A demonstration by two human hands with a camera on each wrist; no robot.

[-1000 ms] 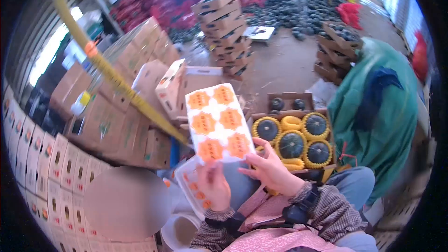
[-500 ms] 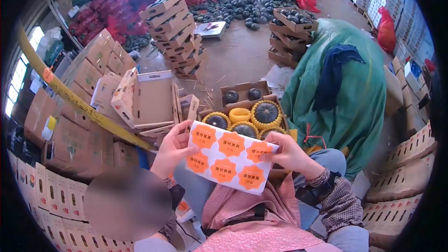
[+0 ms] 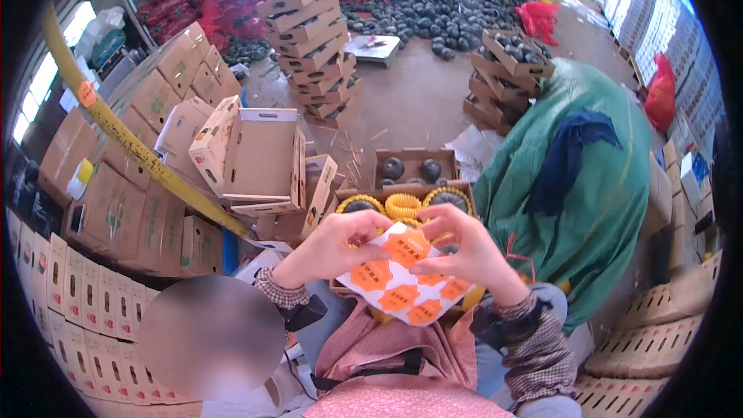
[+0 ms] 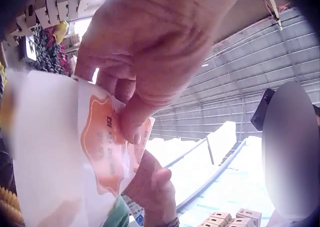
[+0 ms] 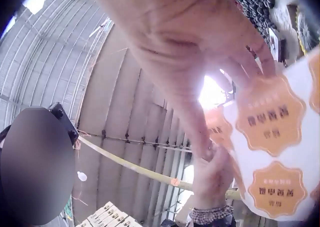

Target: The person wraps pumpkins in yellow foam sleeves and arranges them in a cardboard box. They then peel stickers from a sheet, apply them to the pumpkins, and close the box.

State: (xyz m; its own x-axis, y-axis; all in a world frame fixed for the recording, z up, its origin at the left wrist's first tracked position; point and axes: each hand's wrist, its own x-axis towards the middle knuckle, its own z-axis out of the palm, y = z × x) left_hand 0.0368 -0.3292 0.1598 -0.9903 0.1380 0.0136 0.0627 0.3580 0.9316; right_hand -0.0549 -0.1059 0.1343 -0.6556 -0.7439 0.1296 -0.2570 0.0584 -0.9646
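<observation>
Both hands hold a white sheet (image 3: 368, 282) of orange scalloped stickers in front of the lap. My left hand (image 3: 334, 246) pinches its upper left edge, thumb on the printed face and fingers behind. At the upper right, my right hand (image 3: 468, 251) grips the sheet with its thumb across the front. The sheet bends between them, and the orange sticker (image 4: 104, 144) near the left thumb curves with it. Just beyond the hands sits a cardboard box (image 3: 462, 186) with dark green squash (image 3: 451, 200) in yellow foam nets (image 3: 403, 205), partly hidden by the hands and sheet.
A smaller carton (image 3: 409, 156) with two squash stands behind the box. Left are tilted open cartons (image 3: 263, 155) and a yellow pole (image 3: 155, 159). A green tarp (image 3: 588, 178) covers a heap at right. Stacked trays (image 3: 309, 50) and a squash pile (image 3: 441, 11) lie farther back.
The sheet first stood tall, held near its bottom, then was turned and spread between both hands. Now the hands are closer together at its upper edge, and the sheet is bent.
</observation>
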